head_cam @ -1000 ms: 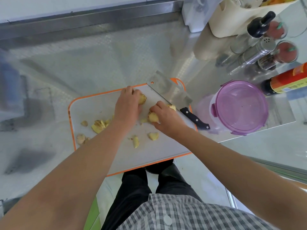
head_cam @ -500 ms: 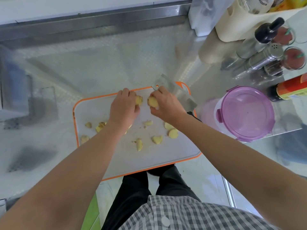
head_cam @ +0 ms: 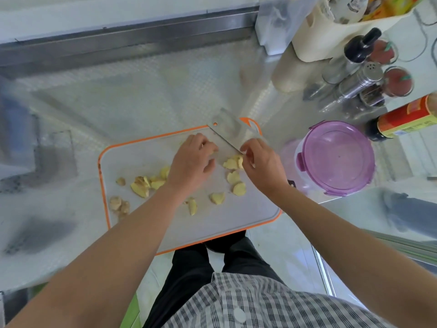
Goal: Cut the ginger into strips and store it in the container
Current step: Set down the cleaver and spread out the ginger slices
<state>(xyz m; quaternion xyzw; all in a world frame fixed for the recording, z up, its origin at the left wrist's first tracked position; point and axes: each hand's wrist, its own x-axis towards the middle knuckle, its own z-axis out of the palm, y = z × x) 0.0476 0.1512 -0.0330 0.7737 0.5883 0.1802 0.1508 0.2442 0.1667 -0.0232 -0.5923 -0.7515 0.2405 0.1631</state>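
Observation:
Several pale yellow ginger slices point(head_cam: 238, 188) lie scattered on the white, orange-rimmed cutting board point(head_cam: 146, 152). My left hand point(head_cam: 191, 163) hovers over the board's far middle, its curled fingers pinching a small ginger piece that is mostly hidden. My right hand point(head_cam: 263, 168) is just right of it, and its fingertips pinch the edge of a small stack of ginger slices point(head_cam: 231, 163) on the board. A cleaver point(head_cam: 229, 131) lies flat on the board's far right corner, its handle mostly hidden under my right wrist. The purple-lidded container point(head_cam: 338, 159) stands right of the board, with its lid on.
Shakers point(head_cam: 361, 80), a dark-capped bottle point(head_cam: 354, 52), red-filled jars point(head_cam: 398, 81), a red-labelled bottle point(head_cam: 406, 119) and a cream holder point(head_cam: 331, 31) crowd the far right. The steel counter point(head_cam: 142, 91) ends at a raised back edge. The board's near edge overhangs the counter, above my legs.
My right hand carried a ginger slice from the board's middle to the far side and set it down on a small stack beside the cleaver. My left hand stayed roughly in place.

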